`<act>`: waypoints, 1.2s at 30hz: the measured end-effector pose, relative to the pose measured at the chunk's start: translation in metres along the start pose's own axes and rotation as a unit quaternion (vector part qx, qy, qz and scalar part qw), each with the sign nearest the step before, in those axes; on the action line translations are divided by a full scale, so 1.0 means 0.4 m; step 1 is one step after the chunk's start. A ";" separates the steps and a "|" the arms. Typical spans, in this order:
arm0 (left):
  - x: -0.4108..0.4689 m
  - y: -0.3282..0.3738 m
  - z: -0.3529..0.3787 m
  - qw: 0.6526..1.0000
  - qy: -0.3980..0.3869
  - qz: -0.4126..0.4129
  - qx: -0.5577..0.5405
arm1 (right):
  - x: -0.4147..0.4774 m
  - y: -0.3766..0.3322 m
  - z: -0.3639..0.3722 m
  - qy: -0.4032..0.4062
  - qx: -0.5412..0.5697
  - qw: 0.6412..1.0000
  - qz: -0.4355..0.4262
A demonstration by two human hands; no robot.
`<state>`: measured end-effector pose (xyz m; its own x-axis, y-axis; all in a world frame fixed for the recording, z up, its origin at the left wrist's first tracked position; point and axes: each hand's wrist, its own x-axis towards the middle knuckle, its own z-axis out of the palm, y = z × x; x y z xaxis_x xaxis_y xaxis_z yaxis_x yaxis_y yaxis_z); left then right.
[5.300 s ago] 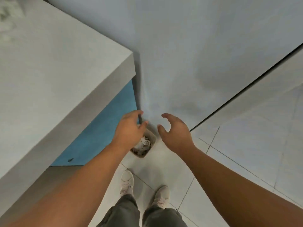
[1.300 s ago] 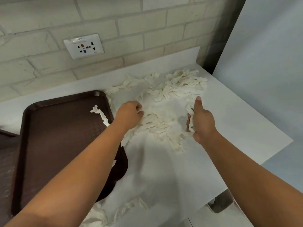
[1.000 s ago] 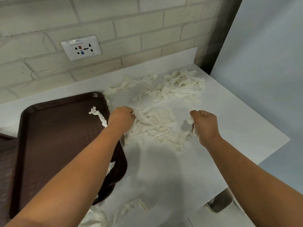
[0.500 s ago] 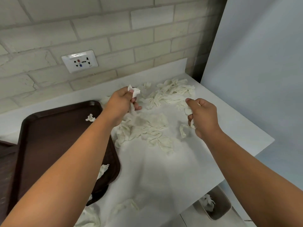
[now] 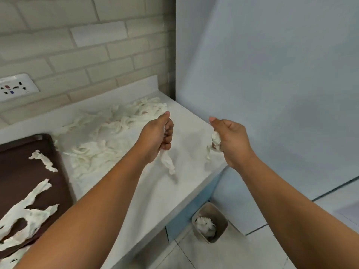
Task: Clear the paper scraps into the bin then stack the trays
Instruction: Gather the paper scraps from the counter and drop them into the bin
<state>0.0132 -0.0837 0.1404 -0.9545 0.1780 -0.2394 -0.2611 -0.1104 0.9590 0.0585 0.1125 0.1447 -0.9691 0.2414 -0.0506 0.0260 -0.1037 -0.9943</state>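
My left hand grips white paper scraps; one strip dangles below the fist over the white counter. My right hand grips a wad of scraps near the counter's right edge. Many loose scraps lie spread on the counter toward the brick wall. A dark brown tray sits at the left with several scraps on it. The small beige bin stands on the floor below the counter's corner, with scraps inside.
A pale blue wall rises just right of the counter. A wall socket is set in the brick wall at the left. Tiled floor surrounds the bin.
Both hands have lifted off the scrap pile and swung right toward the counter's edge, each holding scraps. The view has turned right, bringing the bin fully into sight.
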 end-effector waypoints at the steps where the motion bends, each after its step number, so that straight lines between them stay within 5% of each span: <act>1: -0.004 -0.018 0.050 1.000 -0.011 -0.010 -0.003 | -0.013 0.004 -0.051 0.011 -0.002 1.000 0.003; 14: -0.059 -0.439 0.468 0.987 -0.124 -0.096 0.036 | -0.163 0.306 -0.529 0.029 -0.101 0.976 0.189; 20: -0.009 -0.711 0.471 0.949 -0.121 -0.102 0.273 | -0.201 0.550 -0.595 0.035 -0.195 0.955 0.222; 26: 0.086 -0.969 0.403 0.922 -0.097 -0.129 0.353 | -0.145 0.786 -0.635 -0.003 -0.281 0.934 0.221; 36: 0.295 -1.451 0.358 0.898 -0.004 -0.120 0.423 | -0.053 1.210 -0.708 0.138 -0.234 0.925 0.264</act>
<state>0.0727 0.1415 -0.4228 -0.8833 0.1042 -0.4571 -0.2539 0.7134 0.6531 0.1612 0.3304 -0.3623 -0.6934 0.5200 -0.4988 0.6441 0.1371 -0.7526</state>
